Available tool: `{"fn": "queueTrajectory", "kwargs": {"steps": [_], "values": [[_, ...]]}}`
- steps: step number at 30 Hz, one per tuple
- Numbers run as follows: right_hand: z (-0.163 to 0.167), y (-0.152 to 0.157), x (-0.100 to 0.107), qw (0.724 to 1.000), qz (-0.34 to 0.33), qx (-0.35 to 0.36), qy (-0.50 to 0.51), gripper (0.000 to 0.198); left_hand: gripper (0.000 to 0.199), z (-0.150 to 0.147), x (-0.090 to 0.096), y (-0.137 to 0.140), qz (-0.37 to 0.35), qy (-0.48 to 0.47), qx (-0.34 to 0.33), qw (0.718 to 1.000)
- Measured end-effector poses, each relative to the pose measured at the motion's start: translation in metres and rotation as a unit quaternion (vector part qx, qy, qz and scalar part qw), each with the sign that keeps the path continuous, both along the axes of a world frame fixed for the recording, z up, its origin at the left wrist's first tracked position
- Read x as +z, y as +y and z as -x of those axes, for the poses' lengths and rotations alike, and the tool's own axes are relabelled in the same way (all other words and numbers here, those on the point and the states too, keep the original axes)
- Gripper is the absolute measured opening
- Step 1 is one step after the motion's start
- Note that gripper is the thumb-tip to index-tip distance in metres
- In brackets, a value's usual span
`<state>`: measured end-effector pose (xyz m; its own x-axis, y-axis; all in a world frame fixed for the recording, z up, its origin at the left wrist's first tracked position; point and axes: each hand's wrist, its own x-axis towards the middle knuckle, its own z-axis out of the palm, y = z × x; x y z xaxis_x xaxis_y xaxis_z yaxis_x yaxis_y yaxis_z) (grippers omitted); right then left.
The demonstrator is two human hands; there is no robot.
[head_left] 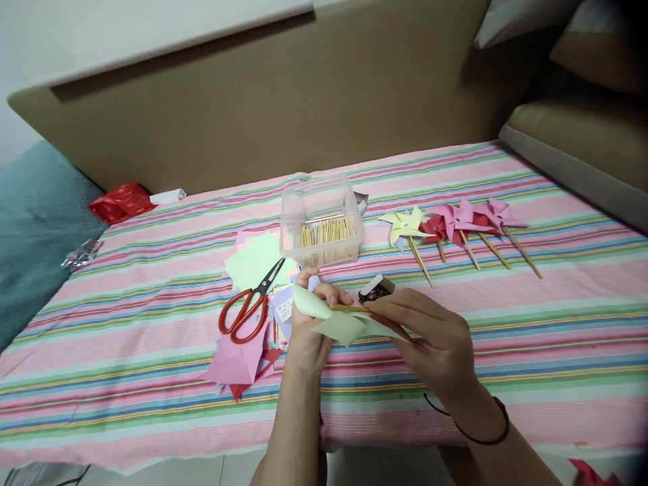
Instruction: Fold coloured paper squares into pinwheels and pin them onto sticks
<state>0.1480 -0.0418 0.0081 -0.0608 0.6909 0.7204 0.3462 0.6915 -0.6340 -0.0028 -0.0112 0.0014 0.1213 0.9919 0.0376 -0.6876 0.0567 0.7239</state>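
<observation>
A pale green paper pinwheel point(345, 329) is held up in front of me, its blades curled. My left hand point(310, 337) grips it from the left, fingers behind the paper. From the right, my right hand point(434, 331) closes its thumb and fingers on a wooden stick point(349, 308) that lies against the pinwheel. Paper and fingers hide where stick and pinwheel meet. Just behind my hands is a small open box point(377, 288) of dark little pieces, too small to name surely.
Behind stands a clear plastic box point(322, 192) of wooden sticks. Red-handled scissors point(244, 315) rest on coloured paper sheets point(253, 264) at left, near pink folded paper point(235, 361). Several pinwheels point(458, 219) lie at right on the striped cloth point(506, 364). A red bag point(121, 202) sits far left.
</observation>
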Motion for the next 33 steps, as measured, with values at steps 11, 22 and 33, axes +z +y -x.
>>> {"fn": "queueTrajectory", "kwargs": {"steps": [11, 22, 33], "values": [[0.003, -0.001, 0.002, 0.998, 0.061, 0.003, 0.014, 0.031, 0.05, -0.005, 0.008, -0.004, 0.015, -0.01, 0.03, 0.999], [0.011, -0.001, -0.003, 0.984, 0.165, -0.019, 0.07, 0.03, 0.061, -0.002, 0.0, 0.003, -0.023, 0.041, 0.1, 0.994], [0.022, 0.001, -0.009, 0.931, 0.328, 0.004, 0.16, 0.008, 0.056, -0.002, -0.002, 0.005, 0.025, 0.101, 0.14, 0.985]]}}
